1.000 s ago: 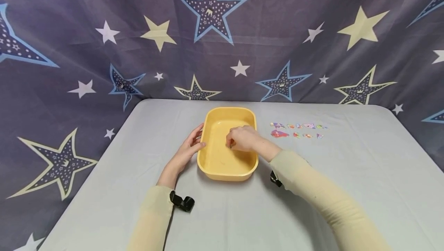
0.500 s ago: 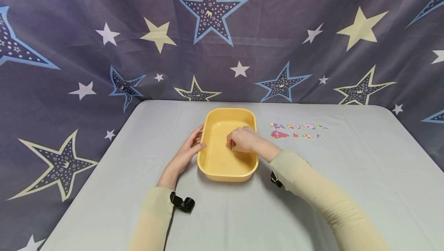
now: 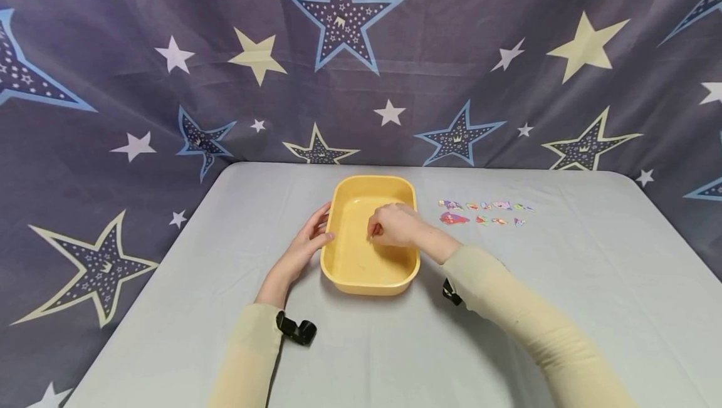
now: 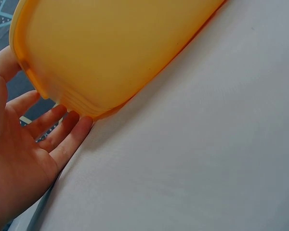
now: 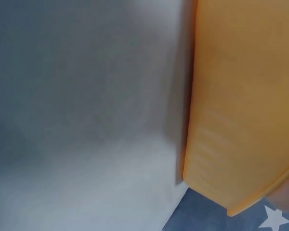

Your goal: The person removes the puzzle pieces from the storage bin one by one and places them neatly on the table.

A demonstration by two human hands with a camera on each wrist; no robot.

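Note:
A yellow plastic tub (image 3: 369,289) stands in the middle of the table, its outer wall filling much of both wrist views. My left hand (image 3: 301,248) holds its left side. The thumb laps over the rim, and in the left wrist view the fingers (image 4: 67,144) lie against the outside. My right hand (image 3: 395,225) reaches over the right rim into the tub, fingers curled and fingertips low over its floor. I cannot tell whether a small piece sits between them. Right of the tub, two rows of small colourful flat cutouts (image 3: 454,219) lie on the table.
A pale cloth (image 3: 564,308) covers the table. Behind it and at the left hangs a dark curtain (image 3: 417,57) printed with stars. Black wrist straps (image 3: 296,328) sit on both sleeves.
My right fingertips shift slightly inside the tub, and the right forearm moves a little to the right. The left hand and the tub stay in place.

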